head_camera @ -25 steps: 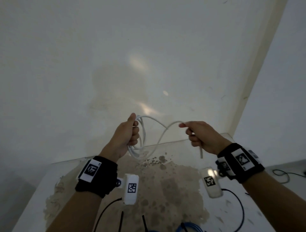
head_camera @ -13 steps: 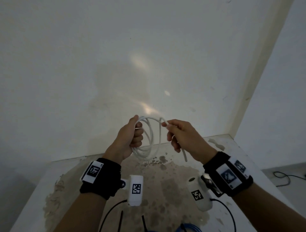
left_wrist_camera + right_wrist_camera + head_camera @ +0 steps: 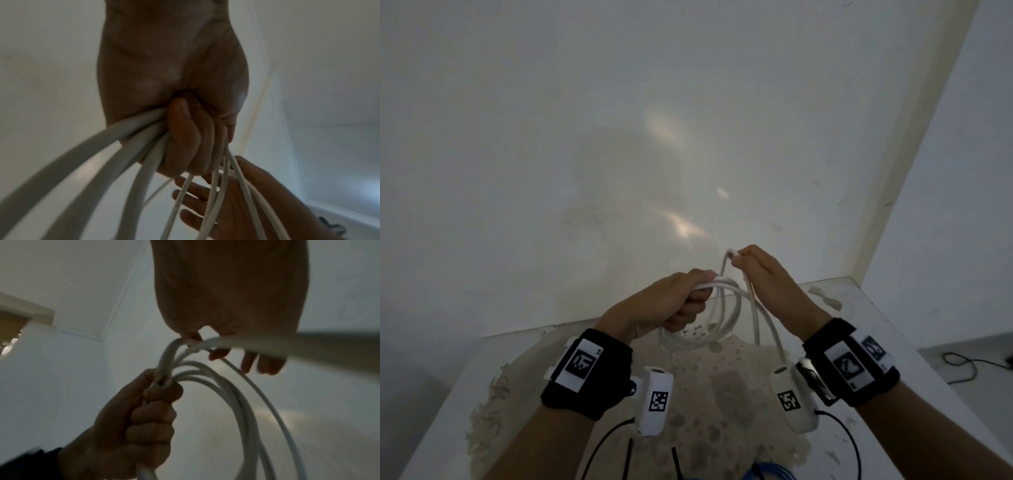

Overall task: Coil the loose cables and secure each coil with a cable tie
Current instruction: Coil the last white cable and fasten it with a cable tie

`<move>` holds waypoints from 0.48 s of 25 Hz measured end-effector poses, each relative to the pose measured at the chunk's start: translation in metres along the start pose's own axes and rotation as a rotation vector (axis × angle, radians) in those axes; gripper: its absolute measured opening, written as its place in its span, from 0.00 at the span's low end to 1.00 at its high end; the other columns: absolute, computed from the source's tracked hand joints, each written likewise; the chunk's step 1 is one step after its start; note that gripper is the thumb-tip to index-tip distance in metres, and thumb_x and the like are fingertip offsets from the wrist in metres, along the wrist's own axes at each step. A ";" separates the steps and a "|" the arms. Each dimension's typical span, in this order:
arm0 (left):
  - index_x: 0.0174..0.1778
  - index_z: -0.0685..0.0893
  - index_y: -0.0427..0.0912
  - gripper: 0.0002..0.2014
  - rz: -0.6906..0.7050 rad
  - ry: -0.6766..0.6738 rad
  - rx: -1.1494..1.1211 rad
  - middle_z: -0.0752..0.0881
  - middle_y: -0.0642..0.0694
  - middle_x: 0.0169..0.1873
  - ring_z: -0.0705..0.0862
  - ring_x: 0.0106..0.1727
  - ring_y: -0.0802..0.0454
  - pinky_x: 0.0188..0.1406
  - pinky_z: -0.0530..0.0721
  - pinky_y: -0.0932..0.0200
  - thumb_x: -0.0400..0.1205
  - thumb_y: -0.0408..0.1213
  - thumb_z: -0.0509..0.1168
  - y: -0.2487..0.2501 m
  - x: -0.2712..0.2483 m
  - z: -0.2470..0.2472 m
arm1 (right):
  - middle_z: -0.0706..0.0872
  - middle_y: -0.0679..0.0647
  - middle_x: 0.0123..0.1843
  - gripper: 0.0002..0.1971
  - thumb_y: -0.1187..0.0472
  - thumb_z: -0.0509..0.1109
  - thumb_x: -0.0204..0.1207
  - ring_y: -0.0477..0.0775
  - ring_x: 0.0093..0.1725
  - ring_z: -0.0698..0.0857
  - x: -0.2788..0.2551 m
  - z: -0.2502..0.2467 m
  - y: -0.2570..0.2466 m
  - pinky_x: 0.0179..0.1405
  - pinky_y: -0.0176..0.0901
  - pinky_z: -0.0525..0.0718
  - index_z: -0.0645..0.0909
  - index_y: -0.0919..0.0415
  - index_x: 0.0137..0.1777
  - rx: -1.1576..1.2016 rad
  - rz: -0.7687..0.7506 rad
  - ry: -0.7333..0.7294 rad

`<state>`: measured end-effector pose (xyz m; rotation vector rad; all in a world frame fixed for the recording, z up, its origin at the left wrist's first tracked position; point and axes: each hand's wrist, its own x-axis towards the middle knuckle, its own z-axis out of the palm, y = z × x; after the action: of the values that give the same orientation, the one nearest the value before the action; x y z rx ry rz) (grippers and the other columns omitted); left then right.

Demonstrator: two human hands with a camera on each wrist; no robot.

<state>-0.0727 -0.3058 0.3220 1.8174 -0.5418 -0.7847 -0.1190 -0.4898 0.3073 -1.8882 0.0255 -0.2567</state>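
The white cable [image 3: 726,308] hangs in the air above the far part of the stained table [image 3: 887,329], gathered into several loops. The left hand [image 3: 671,305] has its fingers wrapped tight round the bunched top of the coil, all the turns passing through the fist. The right hand [image 3: 767,277] pinches the last stretch of cable between thumb and fingertips just above and beside the left fist, its other fingers loose; from that pinch a free tail drops toward the right wrist camera.

The cable looks light and smooth-jacketed, round and fairly thick. It bends easily, yet it seems springy enough that the turns would probably fan open if the fist slackens. The sound place to hold is where the left hand already clamps, across all the turns at once; the tail is best pinched close to the bundle so it lies flat against the loops. In the right wrist view a cut end with a dark core seems to show at the left thumb, though blur makes this uncertain.

No brand or readable writing appears on the cable. The wristbands and wrist cameras carry only black-and-white square marker patterns. A blue cable [image 3: 767,472] peeks in at the table's near edge.
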 end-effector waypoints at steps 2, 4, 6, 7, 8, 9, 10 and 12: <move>0.26 0.64 0.49 0.24 0.013 0.035 -0.014 0.57 0.51 0.21 0.51 0.21 0.53 0.21 0.51 0.58 0.89 0.51 0.51 0.004 0.000 -0.002 | 0.81 0.49 0.38 0.15 0.54 0.56 0.88 0.42 0.40 0.81 -0.006 0.003 0.006 0.46 0.45 0.77 0.72 0.64 0.44 0.066 -0.029 -0.133; 0.26 0.65 0.49 0.24 0.039 0.100 -0.037 0.57 0.51 0.21 0.52 0.20 0.55 0.21 0.52 0.59 0.89 0.50 0.51 0.003 0.002 -0.002 | 0.89 0.55 0.43 0.15 0.55 0.53 0.90 0.50 0.48 0.90 -0.010 0.008 0.012 0.54 0.49 0.85 0.72 0.68 0.50 0.183 -0.022 -0.174; 0.28 0.64 0.48 0.23 0.082 0.150 -0.141 0.57 0.52 0.21 0.52 0.19 0.56 0.19 0.53 0.62 0.89 0.50 0.51 0.000 0.003 -0.002 | 0.91 0.58 0.46 0.15 0.56 0.52 0.90 0.56 0.48 0.92 -0.006 0.012 0.020 0.54 0.53 0.89 0.74 0.69 0.53 0.307 0.041 -0.118; 0.29 0.64 0.48 0.22 0.101 0.179 -0.225 0.57 0.52 0.21 0.52 0.19 0.56 0.17 0.54 0.64 0.89 0.51 0.51 -0.001 0.003 -0.002 | 0.91 0.60 0.48 0.14 0.58 0.53 0.89 0.58 0.49 0.92 0.000 0.012 0.026 0.53 0.54 0.89 0.75 0.68 0.53 0.385 0.107 -0.060; 0.30 0.64 0.48 0.21 0.115 0.213 -0.317 0.57 0.53 0.20 0.52 0.18 0.57 0.16 0.54 0.66 0.89 0.51 0.51 0.000 0.001 -0.004 | 0.91 0.61 0.48 0.13 0.60 0.53 0.88 0.60 0.49 0.91 0.005 0.008 0.036 0.50 0.54 0.88 0.75 0.68 0.52 0.480 0.204 0.020; 0.30 0.64 0.48 0.21 0.130 0.248 -0.402 0.57 0.54 0.19 0.53 0.17 0.58 0.15 0.53 0.66 0.89 0.51 0.52 0.000 0.000 -0.009 | 0.90 0.61 0.46 0.11 0.62 0.53 0.86 0.61 0.45 0.91 0.010 0.002 0.047 0.44 0.53 0.88 0.75 0.67 0.50 0.563 0.314 0.101; 0.31 0.64 0.48 0.20 0.149 0.282 -0.472 0.57 0.54 0.19 0.53 0.16 0.58 0.14 0.52 0.65 0.89 0.51 0.52 0.000 -0.003 -0.015 | 0.88 0.60 0.41 0.10 0.63 0.54 0.84 0.60 0.38 0.89 0.013 -0.004 0.062 0.37 0.50 0.86 0.75 0.66 0.48 0.560 0.408 0.156; 0.31 0.64 0.48 0.21 0.198 0.342 -0.594 0.57 0.55 0.18 0.52 0.16 0.59 0.14 0.52 0.64 0.88 0.52 0.52 0.001 -0.009 -0.027 | 0.85 0.59 0.37 0.11 0.64 0.55 0.84 0.57 0.31 0.84 0.011 -0.017 0.096 0.32 0.46 0.82 0.77 0.69 0.51 0.196 0.518 0.114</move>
<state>-0.0591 -0.2828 0.3324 1.2811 -0.2233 -0.4225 -0.1011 -0.5386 0.2244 -1.6067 0.5402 -0.0087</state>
